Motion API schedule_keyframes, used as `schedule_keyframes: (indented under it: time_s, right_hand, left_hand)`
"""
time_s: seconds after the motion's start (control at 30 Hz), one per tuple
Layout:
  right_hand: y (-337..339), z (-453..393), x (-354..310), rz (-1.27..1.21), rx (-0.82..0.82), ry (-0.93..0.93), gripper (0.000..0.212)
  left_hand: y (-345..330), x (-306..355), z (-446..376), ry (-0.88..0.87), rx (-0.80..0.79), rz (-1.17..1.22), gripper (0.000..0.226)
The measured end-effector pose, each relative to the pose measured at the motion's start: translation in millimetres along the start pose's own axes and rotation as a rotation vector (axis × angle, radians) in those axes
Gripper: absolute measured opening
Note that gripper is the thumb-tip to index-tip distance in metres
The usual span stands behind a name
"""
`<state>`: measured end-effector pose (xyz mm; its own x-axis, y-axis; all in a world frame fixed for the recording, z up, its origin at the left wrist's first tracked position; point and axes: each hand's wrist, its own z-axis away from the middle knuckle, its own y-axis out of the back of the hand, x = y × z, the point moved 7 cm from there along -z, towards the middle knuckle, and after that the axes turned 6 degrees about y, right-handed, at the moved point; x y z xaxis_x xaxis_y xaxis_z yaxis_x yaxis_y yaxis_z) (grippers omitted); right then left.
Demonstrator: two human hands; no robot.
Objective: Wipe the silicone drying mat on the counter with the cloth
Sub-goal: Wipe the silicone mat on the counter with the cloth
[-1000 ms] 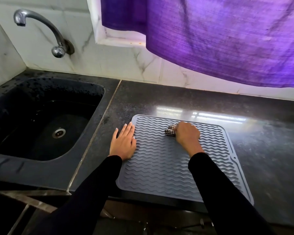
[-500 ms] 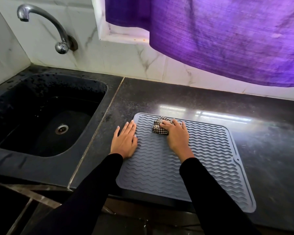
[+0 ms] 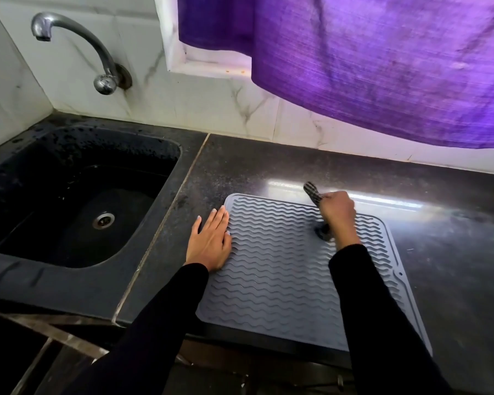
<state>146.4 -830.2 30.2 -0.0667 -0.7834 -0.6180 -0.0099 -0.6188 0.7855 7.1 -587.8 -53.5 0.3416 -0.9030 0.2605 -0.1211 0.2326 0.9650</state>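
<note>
- Silicone drying mat [image 3: 283, 280]: grey, wavy ribs, flat on the dark counter [image 3: 454, 252], right of the sink [image 3: 77, 201]; near edge at the counter's front lip.
- Left hand [image 3: 211, 243]: flat, palm down, fingers straight and together, straddling the mat's 9 o'clock edge, partly on the mat and partly on the counter.
- Right hand [image 3: 338, 209]: fingers curled tight around the checked cloth [image 3: 314, 192], over the mat's 12–1 o'clock area.
- One cloth end sticks up out of the fist toward 11 o'clock; a dark, blurred end hangs below the hand, at the mat surface.
- Tap [image 3: 77, 47] at 10 o'clock; purple curtain [image 3: 382, 67] at 1 o'clock.
</note>
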Motion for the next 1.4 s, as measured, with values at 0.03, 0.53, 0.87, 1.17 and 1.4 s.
schedule_keyframes:
  time_s: [0.03, 0.53, 0.87, 1.17, 1.4]
  right_hand:
    - [-12, 4, -13, -0.007, -0.012, 0.086, 0.032]
    - [-27, 13, 14, 0.587, -0.125, 0.618, 0.056]
    - [3, -17, 1, -0.180, 0.014, 0.052, 0.030]
    - [-56, 4, 6, 0.671, -0.127, 0.674, 0.063]
    - [-9, -12, 49, 0.476, -0.032, 0.421, 0.056]
  left_hand:
    - [0, 0, 0, 0.000, 0.002, 0.000, 0.085]
    - [-1, -3, -2, 0.005, 0.002, -0.009, 0.084]
    - [0, 0, -1, 0.007, 0.021, -0.016, 0.085]
    - [1, -1, -1, 0.008, 0.024, -0.018, 0.083]
    - [-1, -2, -1, 0.018, 0.023, -0.017, 0.085]
